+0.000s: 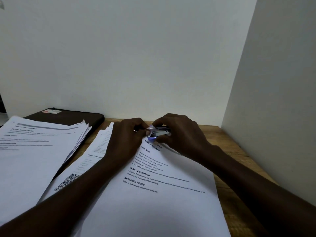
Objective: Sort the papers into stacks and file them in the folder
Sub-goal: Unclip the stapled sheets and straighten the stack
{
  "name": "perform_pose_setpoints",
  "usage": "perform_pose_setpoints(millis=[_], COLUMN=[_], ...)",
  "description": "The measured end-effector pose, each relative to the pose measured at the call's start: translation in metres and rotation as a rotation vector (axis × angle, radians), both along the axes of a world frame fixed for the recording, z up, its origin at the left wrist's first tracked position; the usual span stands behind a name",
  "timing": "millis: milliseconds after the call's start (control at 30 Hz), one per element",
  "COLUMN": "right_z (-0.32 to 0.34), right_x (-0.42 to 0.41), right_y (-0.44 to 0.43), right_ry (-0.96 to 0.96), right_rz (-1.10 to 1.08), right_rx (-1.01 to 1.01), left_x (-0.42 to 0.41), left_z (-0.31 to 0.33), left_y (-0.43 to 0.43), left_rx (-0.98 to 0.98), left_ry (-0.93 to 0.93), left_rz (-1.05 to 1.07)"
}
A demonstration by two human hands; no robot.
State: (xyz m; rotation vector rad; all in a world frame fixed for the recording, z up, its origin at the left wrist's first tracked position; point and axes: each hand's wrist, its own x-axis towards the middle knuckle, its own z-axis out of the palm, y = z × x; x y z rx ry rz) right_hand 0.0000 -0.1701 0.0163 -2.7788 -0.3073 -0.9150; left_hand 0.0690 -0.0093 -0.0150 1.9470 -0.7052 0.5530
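Nearest you, the printed stack (153,211) is lying on the tabletop (236,151), headed page up, with its far corner reaching your hands. Just left of it, a fanned batch (68,181) with a QR code is spreading out from under your left forearm.

At that far corner your hands are working close together. Your left hand (124,139) is pinching the corner of the sheets, and your right hand (181,134) is curling round a small stapler (162,132) whose mouth is sitting at the same corner. Your fingers are hiding the mouth, so I cannot tell how many sheets it is taking in.

- **Staple:** If you are squeezing before the edges are squared, the staple is likely to catch only the upper sheets or fix them crooked. A loose pinch would let the lower pages creep.
- **Fingers:** Your left fingertips are sitting right beside the stapler's mouth, so a slip could nip them.
- **Forearm:** It is lying across the fanned batch, and pulling back carelessly could drag those pages into the stack.

Farther off to the left, another pile (34,151) is resting partly on the dark folder (71,117) with its edges fanning. A nudge could slide it off. It is also covering the folder you are going to need.
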Motion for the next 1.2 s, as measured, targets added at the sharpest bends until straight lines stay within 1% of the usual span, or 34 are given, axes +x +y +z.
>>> perform_pose_setpoints(millis=[133,233,500,733,933,1200], right_z=[0.001,0.003,0.007,0.011,0.011,0.008], right_x=[0.0,-0.002,-0.001,-0.001,-0.001,0.003], right_y=[0.0,0.0,-0.006,-0.011,-0.008,-0.011], right_ry=[-0.01,0.0,0.027,0.004,0.038,-0.02], right_rz=[0.009,0.042,0.077,0.054,0.131,0.168], right_rx=[0.043,0.081,0.075,-0.01,-0.033,0.008], left_x=[-0.001,-0.002,0.0,0.0,-0.005,-0.005], left_z=[0.001,0.002,0.001,0.004,0.005,0.005], left_y=[0.0,-0.001,0.001,0.002,0.0,0.0], left_rx=[-0.078,-0.06,-0.046,-0.045,-0.046,-0.068], left_ry=[-0.05,-0.087,-0.102,-0.095,-0.064,-0.039], left_rz=[-0.02,-0.022,-0.029,-0.035,-0.045,-0.087])
